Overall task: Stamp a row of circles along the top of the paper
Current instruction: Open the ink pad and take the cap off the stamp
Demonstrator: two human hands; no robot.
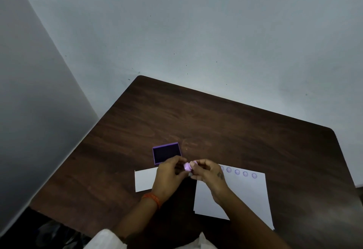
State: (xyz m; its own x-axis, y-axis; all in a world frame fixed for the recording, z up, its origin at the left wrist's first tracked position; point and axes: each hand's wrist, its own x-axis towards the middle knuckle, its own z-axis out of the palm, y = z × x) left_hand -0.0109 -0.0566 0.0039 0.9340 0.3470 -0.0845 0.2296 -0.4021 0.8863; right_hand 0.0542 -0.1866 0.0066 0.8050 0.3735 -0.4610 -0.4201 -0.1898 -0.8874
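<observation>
A small pale purple round stamp (187, 166) is held between the fingertips of both hands, just above the table. My left hand (170, 176) pinches it from the left and my right hand (209, 172) from the right. A white sheet of paper (245, 195) lies to the right, with a row of several purple stamped circles (237, 172) along its top edge; my right hand hides the row's left end. An open purple ink pad (166, 152) sits just beyond my left hand.
A second, smaller white paper (145, 180) lies at the left, partly under my left hand. All rests on a dark brown wooden table (216, 123) pushed into a corner of pale walls. An orange band circles my left wrist.
</observation>
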